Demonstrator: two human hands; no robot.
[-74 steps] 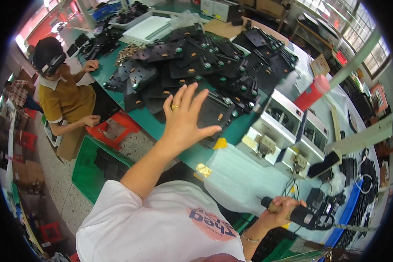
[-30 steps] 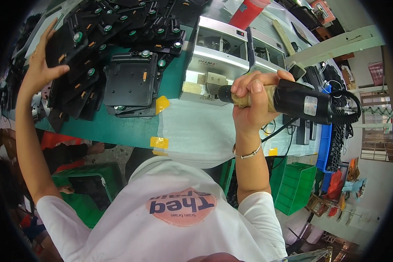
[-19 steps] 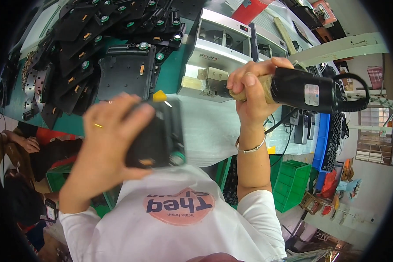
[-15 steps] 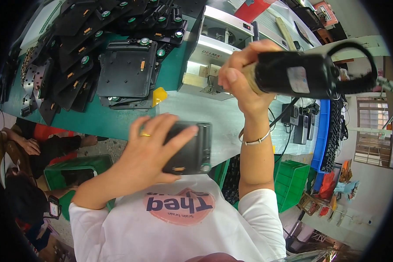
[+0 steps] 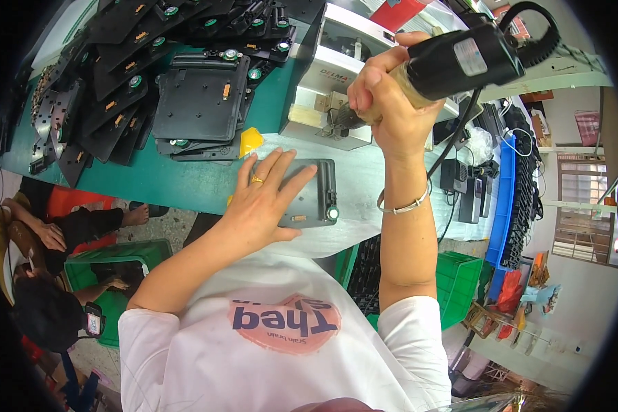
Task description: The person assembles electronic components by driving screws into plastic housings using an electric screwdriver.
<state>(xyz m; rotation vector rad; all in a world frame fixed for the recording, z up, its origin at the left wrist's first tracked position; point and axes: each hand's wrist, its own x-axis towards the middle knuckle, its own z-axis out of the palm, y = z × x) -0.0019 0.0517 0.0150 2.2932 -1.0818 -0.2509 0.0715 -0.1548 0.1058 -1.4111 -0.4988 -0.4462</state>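
Observation:
My left hand [image 5: 254, 209] lies spread on a flat black plastic panel [image 5: 314, 189], which rests on the bench in front of me. Near that panel's lower right corner sits a small round metal part with a green rim, and an orange-brown connector shows on its lower edge. Raised to the right, my right hand [image 5: 397, 103] is wrapped round a black corded electric screwdriver [image 5: 453, 63]. The screwdriver's front end points down and left, close to the front of a white and grey box-shaped machine [image 5: 331, 74]. Its very tip is hard to make out.
Similar black panels [image 5: 199, 103] are stacked beyond my left hand, with a bigger heap at far left. A yellow piece [image 5: 251, 142] lies beside the stack. Green crates [image 5: 458, 285] stand below the bench; a blue tray [image 5: 505, 206] is at right. Another person [image 5: 41, 295] sits at left.
The panel and my left hand have moved away from my body, onto the bench. My right hand has tilted the screwdriver, its front end now lower and nearer the machine.

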